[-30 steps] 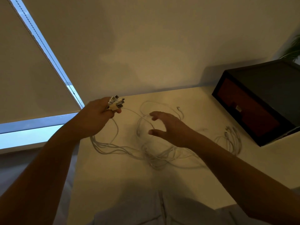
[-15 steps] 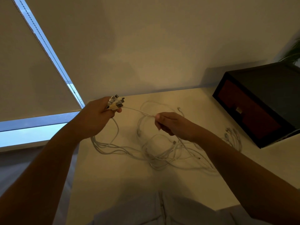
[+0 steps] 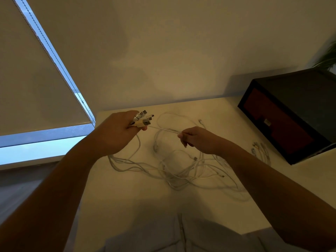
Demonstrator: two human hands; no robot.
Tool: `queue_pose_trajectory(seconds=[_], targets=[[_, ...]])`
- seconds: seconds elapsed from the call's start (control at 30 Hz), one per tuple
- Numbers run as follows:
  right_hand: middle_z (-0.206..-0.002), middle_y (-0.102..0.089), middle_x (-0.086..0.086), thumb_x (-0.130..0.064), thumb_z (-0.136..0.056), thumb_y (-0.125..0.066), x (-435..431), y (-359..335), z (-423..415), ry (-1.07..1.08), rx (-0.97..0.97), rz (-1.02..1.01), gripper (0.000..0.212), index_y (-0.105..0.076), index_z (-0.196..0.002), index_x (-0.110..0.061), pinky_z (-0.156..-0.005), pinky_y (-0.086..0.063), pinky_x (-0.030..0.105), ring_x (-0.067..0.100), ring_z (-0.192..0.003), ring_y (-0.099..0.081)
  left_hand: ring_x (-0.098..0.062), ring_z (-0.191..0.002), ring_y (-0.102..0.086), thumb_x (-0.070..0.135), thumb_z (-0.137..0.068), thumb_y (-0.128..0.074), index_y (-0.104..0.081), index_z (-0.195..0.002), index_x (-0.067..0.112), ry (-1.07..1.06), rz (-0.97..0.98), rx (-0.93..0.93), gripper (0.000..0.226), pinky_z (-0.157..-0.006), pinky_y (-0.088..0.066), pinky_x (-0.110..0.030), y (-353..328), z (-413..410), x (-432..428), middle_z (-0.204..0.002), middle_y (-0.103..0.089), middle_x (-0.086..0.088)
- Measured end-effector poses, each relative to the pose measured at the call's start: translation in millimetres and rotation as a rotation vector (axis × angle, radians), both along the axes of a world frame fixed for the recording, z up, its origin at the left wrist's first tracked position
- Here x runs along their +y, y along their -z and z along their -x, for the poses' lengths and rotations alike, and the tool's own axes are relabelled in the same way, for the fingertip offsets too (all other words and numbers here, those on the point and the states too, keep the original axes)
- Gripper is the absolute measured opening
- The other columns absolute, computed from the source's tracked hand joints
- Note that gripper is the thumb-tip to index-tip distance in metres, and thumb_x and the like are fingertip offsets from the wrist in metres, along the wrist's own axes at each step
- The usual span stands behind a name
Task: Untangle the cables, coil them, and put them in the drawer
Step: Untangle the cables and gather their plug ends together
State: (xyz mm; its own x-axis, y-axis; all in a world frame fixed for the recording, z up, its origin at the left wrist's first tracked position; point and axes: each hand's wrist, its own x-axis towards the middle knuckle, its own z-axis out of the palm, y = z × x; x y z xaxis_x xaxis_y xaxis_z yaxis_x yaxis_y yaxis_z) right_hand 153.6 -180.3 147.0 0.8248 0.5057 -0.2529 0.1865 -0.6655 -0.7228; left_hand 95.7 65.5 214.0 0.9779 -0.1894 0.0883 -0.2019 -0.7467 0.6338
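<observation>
Head view: the left grip (image 3: 116, 131) is closed round a bunch of plugs (image 3: 143, 120). The right grip (image 3: 198, 140) pinches one cable (image 3: 163, 129), taut above the tangle (image 3: 181, 170) on the desk (image 3: 127, 206). Slide the pinch along slowly, lifting loops off; do not tighten knots.

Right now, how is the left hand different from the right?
The left hand grips a bunch of white cable plugs; the right hand pinches just one thin white cable. The left hand is nearer the window, the right hand nearer the dark drawer box. Both are holding cables.
</observation>
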Motion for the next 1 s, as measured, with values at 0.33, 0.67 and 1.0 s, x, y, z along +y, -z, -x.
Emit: queue_pose_trajectory(seconds=[0.33,0.67,1.0], targets=[[-0.058,-0.047,-0.001,-0.037,-0.100,-0.042,-45.7,23.2,-12.9,0.186,-0.024,0.167,0.044,-0.053,-0.064,-0.015,-0.060,-0.034,0.029,0.014,-0.056,-0.043,0.005,-0.067,-0.054,0.033,-0.084,-0.050,-0.061,-0.071,0.040,0.014,-0.059,-0.065,0.019,-0.058,-0.036,-0.008,-0.8,0.4,24.1,-0.078,-0.065,0.004],[-0.059,-0.049,0.002,-0.036,-0.101,-0.041,-93.4,44.2,-6.1,0.367,-0.027,0.256,0.043,-0.055,-0.070,-0.009,-0.054,-0.030,0.029,0.015,-0.054,-0.042,0.009,-0.059,-0.052,0.038,-0.077,-0.041,-0.057,-0.076,0.036,-0.028,-0.078,-0.071,0.016,-0.056,-0.033,-0.011,-11.7,4.3,35.7,-0.075,-0.062,0.009],[-0.063,-0.055,0.004,-0.038,-0.100,-0.040,-142.9,77.3,12.7,0.534,-0.018,0.357,0.044,-0.056,-0.069,-0.011,-0.056,-0.033,0.030,0.021,-0.060,-0.051,-0.007,-0.060,-0.054,0.034,-0.077,-0.044,-0.061,-0.081,0.048,-0.113,0.031,-0.010,0.023,-0.057,-0.035,-0.008,5.5,3.6,53.8,-0.068,-0.063,0.009]])
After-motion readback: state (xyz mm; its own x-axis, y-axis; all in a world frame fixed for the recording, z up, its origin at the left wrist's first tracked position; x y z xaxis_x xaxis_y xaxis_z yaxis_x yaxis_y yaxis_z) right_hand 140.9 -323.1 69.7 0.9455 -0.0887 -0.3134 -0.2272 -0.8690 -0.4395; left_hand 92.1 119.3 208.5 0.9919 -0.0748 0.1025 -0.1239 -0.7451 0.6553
